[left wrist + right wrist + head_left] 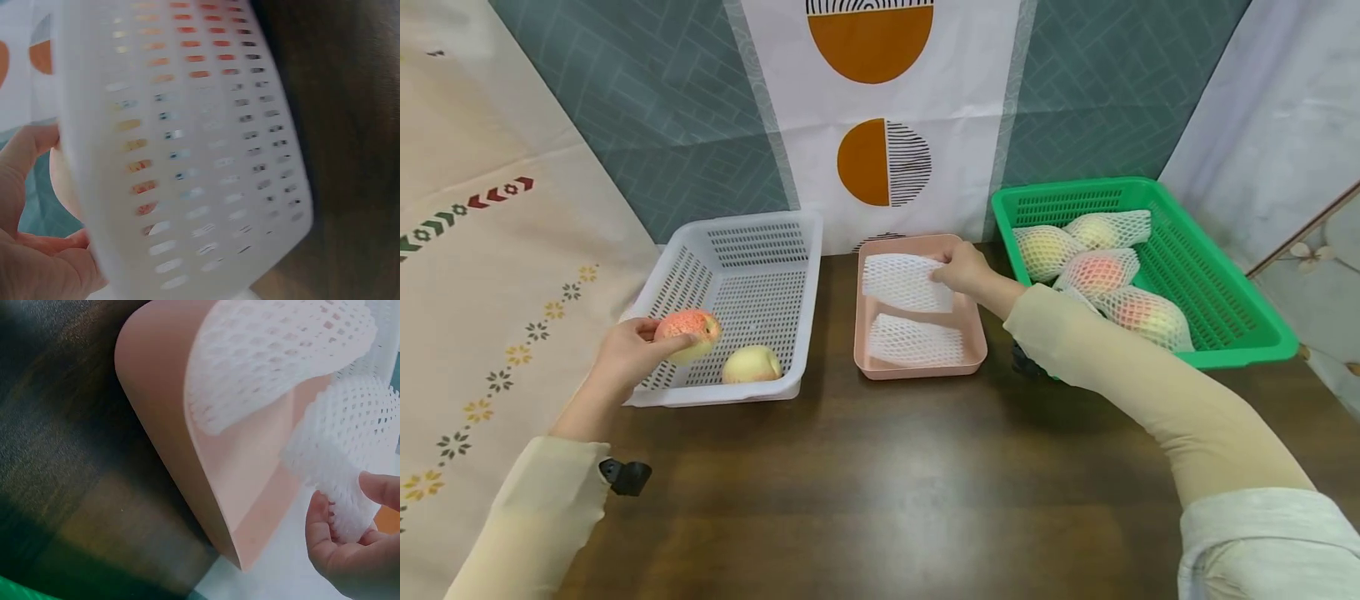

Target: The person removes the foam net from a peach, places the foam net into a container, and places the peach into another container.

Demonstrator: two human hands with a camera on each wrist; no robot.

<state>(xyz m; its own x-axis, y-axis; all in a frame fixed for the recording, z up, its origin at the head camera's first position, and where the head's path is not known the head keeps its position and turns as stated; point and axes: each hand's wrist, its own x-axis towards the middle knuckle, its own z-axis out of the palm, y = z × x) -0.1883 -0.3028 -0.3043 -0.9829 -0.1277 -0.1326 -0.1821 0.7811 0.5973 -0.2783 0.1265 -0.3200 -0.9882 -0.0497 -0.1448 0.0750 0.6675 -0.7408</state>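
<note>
My left hand [625,357] grips a red and yellow peach [691,327] above the left front of the white basket [815,308]. In the left wrist view the basket wall hides most of that peach. A paler peach [751,365] lies in the basket's front corner. At the pink tray [925,372], my right hand [967,271] pinches a white foam net sleeve [901,282] by its right end, between thumb and fingers. The right wrist view shows this sleeve [350,434] raised at the tray's edge. Another foam net sleeve [916,340] lies flat in the tray's front part.
To the right stands a green basket [1247,304] holding several peaches [1101,271] in foam nets; my right forearm passes over its front left corner. Dark wooden tabletop [865,483] extends in front of the containers. A patterned cloth [895,100] hangs behind them.
</note>
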